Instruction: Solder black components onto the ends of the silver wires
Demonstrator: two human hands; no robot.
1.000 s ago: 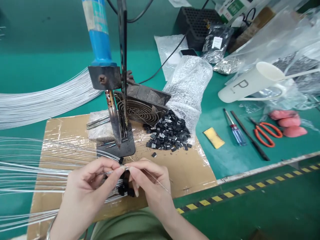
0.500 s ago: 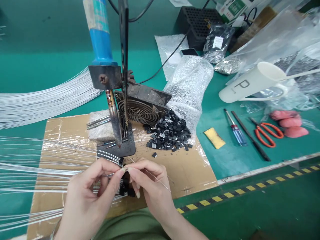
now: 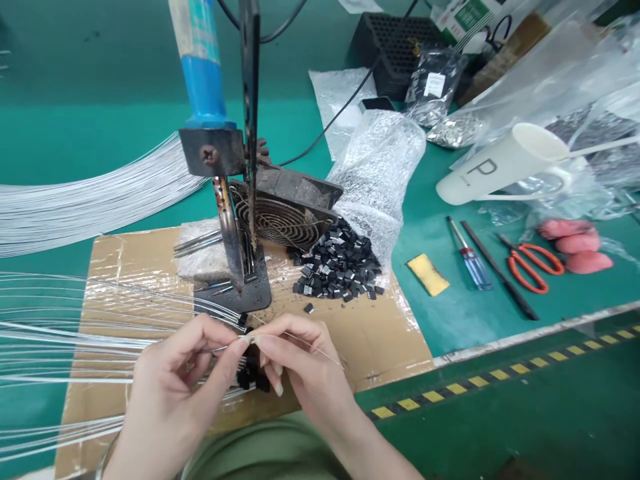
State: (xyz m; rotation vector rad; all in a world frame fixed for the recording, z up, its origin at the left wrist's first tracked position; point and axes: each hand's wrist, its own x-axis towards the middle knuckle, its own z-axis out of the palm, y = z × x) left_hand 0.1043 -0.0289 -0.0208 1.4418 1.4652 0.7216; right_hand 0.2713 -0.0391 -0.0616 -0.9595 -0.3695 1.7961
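White wires (image 3: 100, 203), black connectors (image 3: 340, 267), brown cardboard (image 3: 383, 337), yellow-and-black striped tape (image 3: 499, 375).

The tabletop (image 3: 125, 143) is green. A big flat piece of brown cardboard (image 3: 360, 333) lies on it, close to the front edge. A fat bunch of white wires (image 3: 100, 203) lies on the left side. A puffy clear bag (image 3: 380, 173) lies behind the cardboard, and its near end reaches it. On the right there is a yellow pad (image 3: 428, 275). Past it come a screwdriver (image 3: 475, 267), a thin black stick (image 3: 500, 271), orange cutters (image 3: 536, 269) and some pink lumps (image 3: 583, 243). A white cup (image 3: 495, 170) is behind them. A black crate (image 3: 393, 57) sits far back.
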